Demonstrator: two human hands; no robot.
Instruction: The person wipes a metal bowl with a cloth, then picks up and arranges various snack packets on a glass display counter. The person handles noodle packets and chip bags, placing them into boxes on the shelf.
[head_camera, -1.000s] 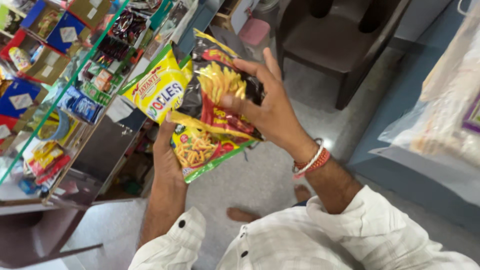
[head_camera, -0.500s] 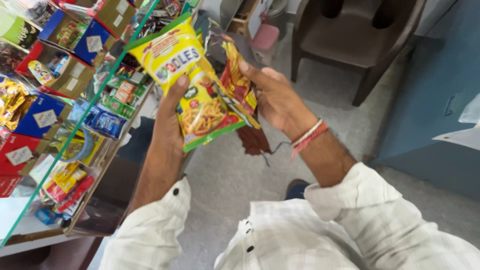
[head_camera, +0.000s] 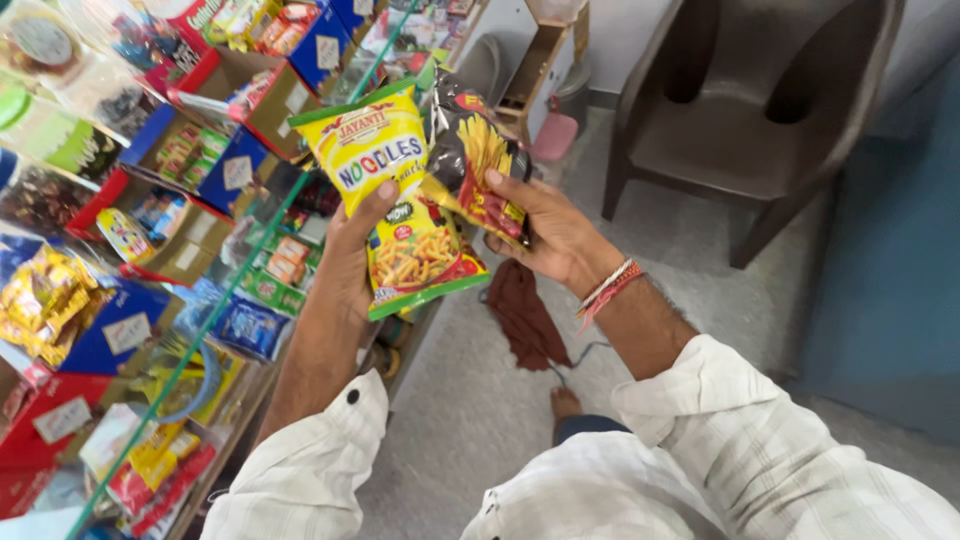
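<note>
A yellow packet (head_camera: 395, 190) with a green bottom edge and a picture of noodles on its lower half is held upright over the glass counter (head_camera: 215, 310), gripped by the left hand (head_camera: 350, 265), whose thumb is pressed on the front and whose fingers are closed behind it. A dark packet (head_camera: 485, 175) showing yellow sticks is held just beside it, partly tucked behind its right edge, and is clasped by the right hand (head_camera: 550, 240) with the thumb laid across the front; red threads are worn at that wrist. The packets appear to be in the middle of being separated and sorted in the hands, and a firm pinch on each thin, crinkly film is called for so that neither slips. Boxes of sweets (head_camera: 200, 150) are ranged under the glass to the left. A brown cloth (head_camera: 525, 320) lies on the floor below, and a dark plastic chair (head_camera: 760, 120) stands well apart at the upper right.
</note>
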